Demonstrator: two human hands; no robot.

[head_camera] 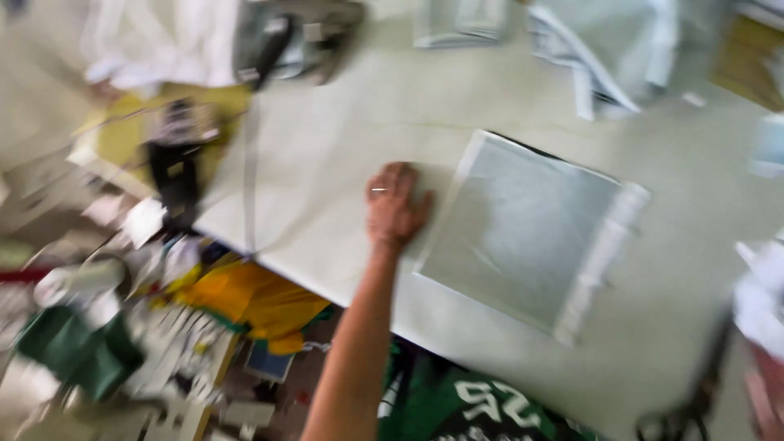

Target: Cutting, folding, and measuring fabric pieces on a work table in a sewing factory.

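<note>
The whole view is motion-blurred. My left hand point(396, 204) lies palm down on a pale tabletop point(343, 122), its fingers pointing away from me and holding nothing. Its right side touches the left edge of a flat clear plastic bag point(523, 229) with grey fabric inside, which lies skewed on the table with a white flap along its right end. A pinkish blur at the bottom right corner point(766, 404) looks like part of my right hand, below a white bundle point(761, 302). Whether it holds anything is hidden by the blur.
More bagged items point(608, 45) and a folded packet point(461, 20) lie at the table's far side. White cloth point(163, 37) and a dark device point(298, 37) sit at the far left. Below the table's near edge lie yellow point(253, 298) and green fabric point(474, 404) and cluttered items.
</note>
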